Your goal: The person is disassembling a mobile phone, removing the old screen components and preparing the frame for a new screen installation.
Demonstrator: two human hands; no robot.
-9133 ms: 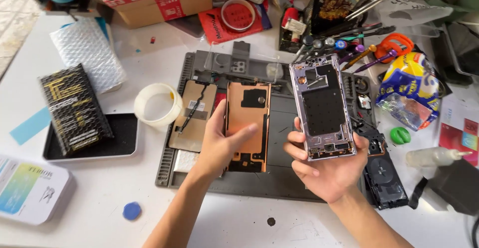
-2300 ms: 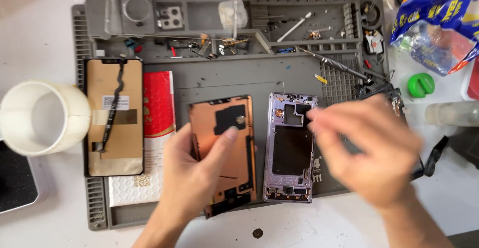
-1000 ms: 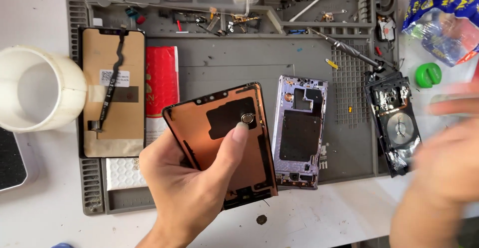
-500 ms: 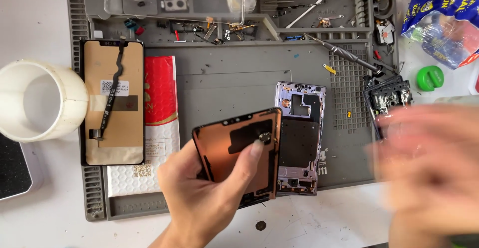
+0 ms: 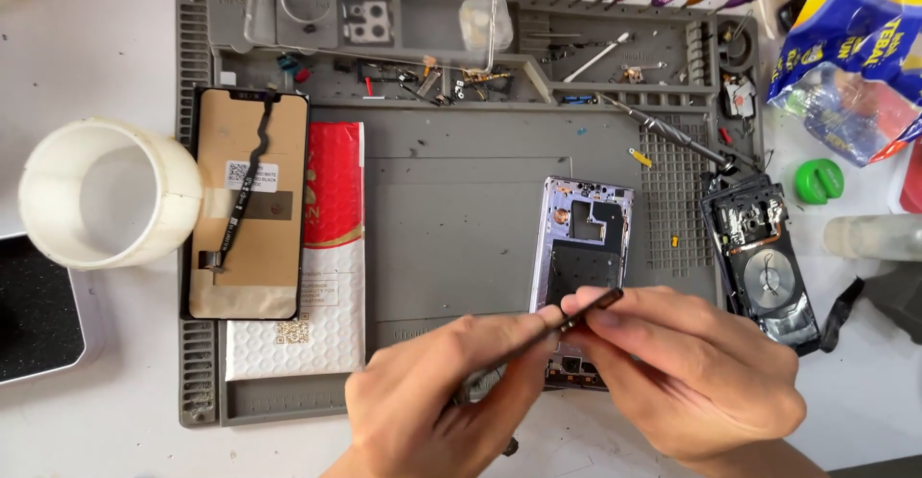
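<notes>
Now, grip: a thin copper-coloured back panel is held edge-on between both hands, so that only its narrow dark edge is seen.
Left hand: it is closed on the lower end of the panel, with the thumb and fingertips pinched at its edge.
Right hand: it is closed on the upper end of the panel, where the thumb and forefinger are pressed together just beside the left fingertips.
Just under the grip: a lilac phone frame is laid flat on the grey work mat; its lower end is covered by the hands and the panel.
Right of the grip: a dark phone part with a round coil is laid at the mat's edge, near but apart from the right hand.
Left of the grip: a white padded envelope with a red band is seen on the mat, and beside it a screen panel with a flex cable is laid face down.
Further left: a white tape roll is stood just off the mat.
Beyond the grip: a screwdriver is laid across the mat's grid, and small screws and parts are scattered in the far trays.
Far right: a green cap and a blue and yellow bag are seen on the table.
</notes>
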